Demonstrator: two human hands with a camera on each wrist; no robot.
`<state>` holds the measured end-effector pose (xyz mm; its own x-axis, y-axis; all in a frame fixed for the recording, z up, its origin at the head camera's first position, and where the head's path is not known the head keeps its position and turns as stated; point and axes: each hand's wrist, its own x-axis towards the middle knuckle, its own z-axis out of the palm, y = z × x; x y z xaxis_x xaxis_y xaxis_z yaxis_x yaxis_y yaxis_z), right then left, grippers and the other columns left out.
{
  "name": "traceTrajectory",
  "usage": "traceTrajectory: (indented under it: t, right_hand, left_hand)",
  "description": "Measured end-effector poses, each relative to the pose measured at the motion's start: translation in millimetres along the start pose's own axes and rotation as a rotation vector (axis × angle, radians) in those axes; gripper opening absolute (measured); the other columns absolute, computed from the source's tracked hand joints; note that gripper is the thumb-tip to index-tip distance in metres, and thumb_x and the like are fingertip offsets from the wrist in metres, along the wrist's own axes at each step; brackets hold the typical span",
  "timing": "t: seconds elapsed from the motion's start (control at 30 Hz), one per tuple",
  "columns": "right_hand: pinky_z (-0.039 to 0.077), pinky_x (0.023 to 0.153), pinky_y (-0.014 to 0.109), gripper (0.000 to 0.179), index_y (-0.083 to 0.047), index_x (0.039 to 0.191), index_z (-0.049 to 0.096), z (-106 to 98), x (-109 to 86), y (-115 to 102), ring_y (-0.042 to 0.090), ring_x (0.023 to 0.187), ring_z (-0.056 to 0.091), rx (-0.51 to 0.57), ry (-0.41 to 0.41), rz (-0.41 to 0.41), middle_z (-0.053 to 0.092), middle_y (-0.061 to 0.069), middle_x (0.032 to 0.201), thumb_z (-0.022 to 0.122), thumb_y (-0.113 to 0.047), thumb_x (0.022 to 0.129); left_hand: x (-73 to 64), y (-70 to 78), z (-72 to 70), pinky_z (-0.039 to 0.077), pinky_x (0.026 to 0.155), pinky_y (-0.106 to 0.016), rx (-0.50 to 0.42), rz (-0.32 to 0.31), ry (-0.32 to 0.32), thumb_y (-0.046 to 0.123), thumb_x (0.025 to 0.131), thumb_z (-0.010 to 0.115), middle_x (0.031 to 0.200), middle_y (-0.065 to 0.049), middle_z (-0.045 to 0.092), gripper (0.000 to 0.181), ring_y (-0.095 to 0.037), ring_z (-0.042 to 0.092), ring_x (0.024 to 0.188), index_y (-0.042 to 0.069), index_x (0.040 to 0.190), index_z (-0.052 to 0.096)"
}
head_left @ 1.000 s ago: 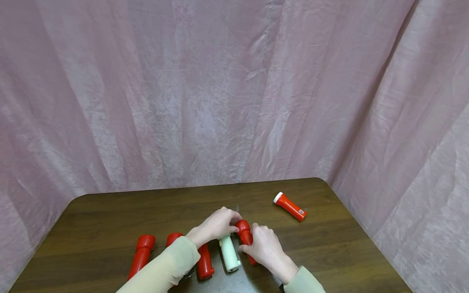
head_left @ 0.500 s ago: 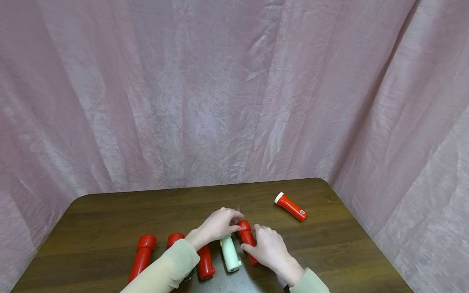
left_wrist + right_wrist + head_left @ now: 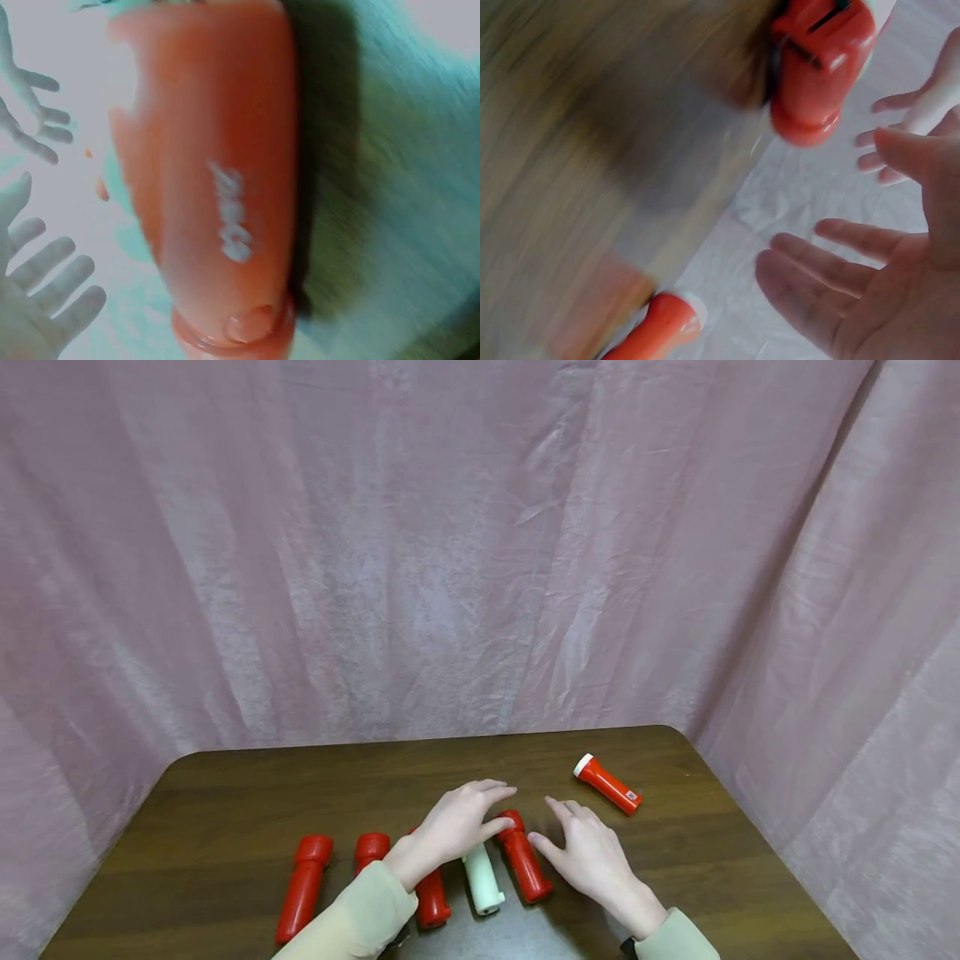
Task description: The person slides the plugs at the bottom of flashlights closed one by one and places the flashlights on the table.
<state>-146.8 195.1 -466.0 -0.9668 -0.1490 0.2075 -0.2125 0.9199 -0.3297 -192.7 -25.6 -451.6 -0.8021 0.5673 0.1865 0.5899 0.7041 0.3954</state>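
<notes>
A red flashlight [image 3: 527, 862] lies on the table between my two hands, its wide head toward the back. My left hand [image 3: 459, 820] has its fingers spread above the pale green flashlight [image 3: 482, 881], hiding that one's head; its thumb reaches to the red flashlight's head, and whether it touches cannot be told. Just right of the red flashlight, my right hand [image 3: 592, 852] hovers with fingers extended, holding nothing. In the right wrist view, that hand [image 3: 885, 292] is apart from the red flashlight [image 3: 817, 75]. A red flashlight [image 3: 217, 165] fills the left wrist view.
Partly behind my left arm lie two red flashlights, one [image 3: 432, 897] near the wrist and one [image 3: 372, 849] farther left. Another red flashlight [image 3: 303, 889] lies at the far left. An orange-red flashlight with a white rim [image 3: 609, 785] lies at the back right of the wooden table [image 3: 712, 868].
My right hand has let go of the red flashlight and drawn away to the right. My left hand's fingers have straightened off its head. The view has shifted slightly.
</notes>
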Motion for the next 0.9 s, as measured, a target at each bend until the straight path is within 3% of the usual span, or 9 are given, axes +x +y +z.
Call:
traceTrajectory:
  t: [0.3, 0.63, 0.9]
  right_hand:
    - [0.057, 0.103, 0.059, 0.064, -0.005, 0.144, 0.063, -6.4, 7.1, 34.5, 0.041, 0.135, 0.062, -0.027, 0.073, -0.075, 0.064, 0.021, 0.146, 0.08, -0.038, 0.092]
    - [0.054, 0.105, 0.064, 0.069, -0.002, 0.146, 0.06, -9.7, 22.6, 62.0, 0.047, 0.137, 0.058, -0.071, 0.092, -0.122, 0.061, 0.024, 0.149, 0.081, -0.037, 0.091]
    - [0.052, 0.106, 0.066, 0.068, 0.003, 0.144, 0.06, -10.5, 36.7, 83.4, 0.052, 0.135, 0.057, -0.104, 0.062, -0.117, 0.06, 0.03, 0.145, 0.08, -0.034, 0.091]
  left_hand:
    - [-9.2, 15.5, -3.8, 0.058, 0.108, -0.048, 0.009, 0.024, 0.065, 0.037, 0.102, 0.069, 0.152, -0.009, 0.062, 0.051, -0.029, 0.063, 0.138, 0.016, 0.148, 0.061]
    - [-29.5, 25.2, -8.2, 0.058, 0.107, -0.051, -0.078, -0.046, 0.137, 0.039, 0.101, 0.07, 0.155, -0.004, 0.061, 0.053, -0.027, 0.06, 0.141, 0.021, 0.149, 0.06]
    - [-39.6, 30.9, 0.3, 0.06, 0.103, -0.048, -0.124, -0.043, 0.224, 0.035, 0.099, 0.073, 0.151, -0.003, 0.064, 0.051, -0.026, 0.065, 0.135, 0.02, 0.147, 0.063]
